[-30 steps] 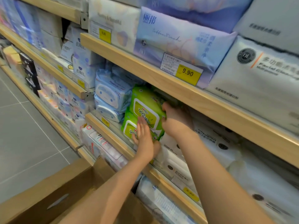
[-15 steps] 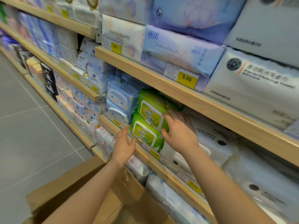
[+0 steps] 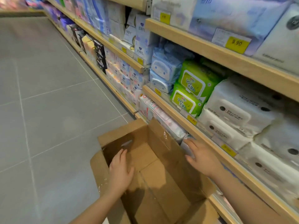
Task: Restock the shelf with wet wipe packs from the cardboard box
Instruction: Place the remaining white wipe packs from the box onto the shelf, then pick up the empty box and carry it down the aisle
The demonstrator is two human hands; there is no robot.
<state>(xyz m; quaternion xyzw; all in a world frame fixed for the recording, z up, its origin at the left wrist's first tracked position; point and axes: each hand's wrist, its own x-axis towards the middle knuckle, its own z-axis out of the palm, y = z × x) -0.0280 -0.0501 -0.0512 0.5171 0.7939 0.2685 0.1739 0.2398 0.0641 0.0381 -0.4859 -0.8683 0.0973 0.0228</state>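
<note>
Both hands, left [image 3: 120, 172] and right [image 3: 202, 159], fingers wide and holding nothing, over the brown cardboard box [image 3: 113, 139], apparently reaching; I see no packs inside.

Two green wet wipe packs [image 3: 192, 89] stacked on my shelf [image 3: 169, 107], tilted, white-and-yellow lid labels facing out, between blue packs on their left and white packs on their right. Cardboard box [image 3: 123, 135] on the floor against the shelf, brown, flaps open, only its bare bottom showing inside.
</note>
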